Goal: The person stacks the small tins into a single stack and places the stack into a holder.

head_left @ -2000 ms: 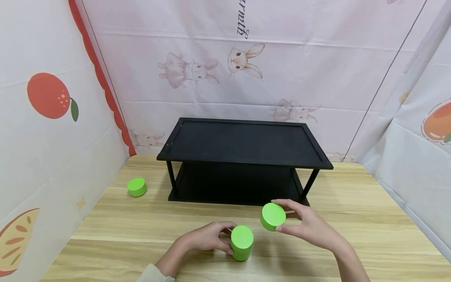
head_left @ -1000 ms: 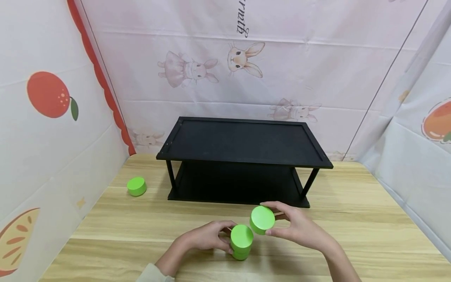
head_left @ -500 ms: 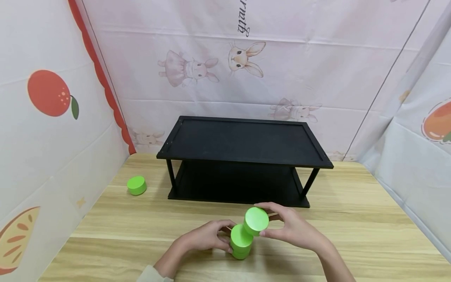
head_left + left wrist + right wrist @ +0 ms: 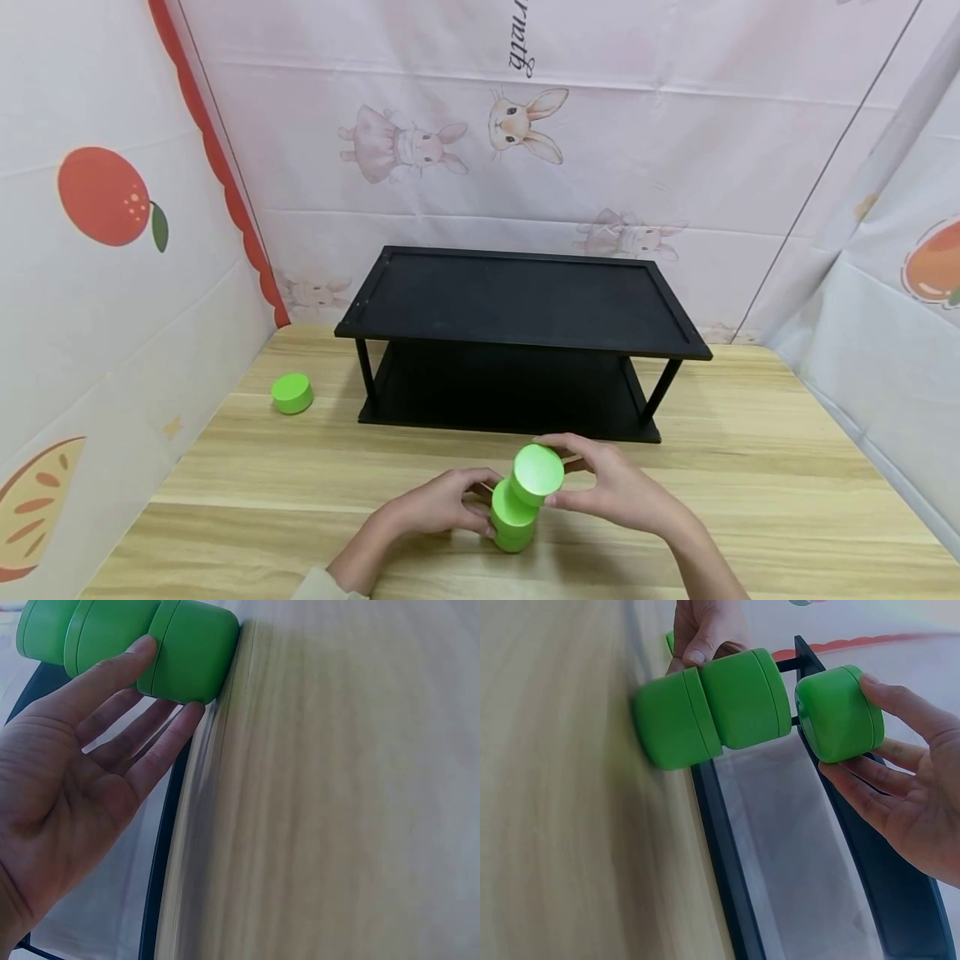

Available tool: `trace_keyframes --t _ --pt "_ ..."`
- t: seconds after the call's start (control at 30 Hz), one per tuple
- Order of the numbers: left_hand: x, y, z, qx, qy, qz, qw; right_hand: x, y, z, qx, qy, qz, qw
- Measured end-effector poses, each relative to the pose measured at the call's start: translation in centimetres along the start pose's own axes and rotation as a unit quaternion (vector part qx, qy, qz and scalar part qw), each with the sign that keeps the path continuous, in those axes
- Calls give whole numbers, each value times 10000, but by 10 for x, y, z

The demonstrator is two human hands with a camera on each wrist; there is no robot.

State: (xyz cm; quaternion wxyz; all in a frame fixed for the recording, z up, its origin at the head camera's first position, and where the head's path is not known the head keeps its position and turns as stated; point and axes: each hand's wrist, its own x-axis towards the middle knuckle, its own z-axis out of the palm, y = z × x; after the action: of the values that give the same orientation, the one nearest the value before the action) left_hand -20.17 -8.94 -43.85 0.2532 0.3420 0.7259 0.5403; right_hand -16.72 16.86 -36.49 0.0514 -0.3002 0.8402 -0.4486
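Two small round green lidded jars stand stacked on the wooden table. My left hand steadies the stack from the left, thumb and fingers around the bottom jar, the thumb near the seam with the middle jar. Above, my right hand pinches a third green jar by its sides between thumb and fingers. The right wrist view has this jar's base close over the lid of the upper stacked jar, offset to one side.
Behind the hands stands a black two-tier shelf, its front edge just beyond the right fingertips. Another green jar sits on the table left of the shelf. Printed cloth walls enclose the back and sides.
My right hand has carried the third jar leftward, from beside the stack to over its top. The left hand and the stacked jars have stayed in place.
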Motion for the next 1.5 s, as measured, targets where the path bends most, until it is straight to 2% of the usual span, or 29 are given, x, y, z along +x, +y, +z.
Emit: trace_keyframes --t 0.5,0.77,1.33,1.5 --pt "1 1 0 -126 -31 -20 9999 4 0 9 118 -164 -321 9993" --pt "1 0 -1 -189 -77 -24 9998 4 0 12 174 -202 -143 9995" --pt "0 -1 -3 120 -90 55 9999 5 -4 16 250 -339 -261 9988" --pt "-1 -3 -2 138 -101 117 9998 4 -4 18 305 -408 -160 9986"
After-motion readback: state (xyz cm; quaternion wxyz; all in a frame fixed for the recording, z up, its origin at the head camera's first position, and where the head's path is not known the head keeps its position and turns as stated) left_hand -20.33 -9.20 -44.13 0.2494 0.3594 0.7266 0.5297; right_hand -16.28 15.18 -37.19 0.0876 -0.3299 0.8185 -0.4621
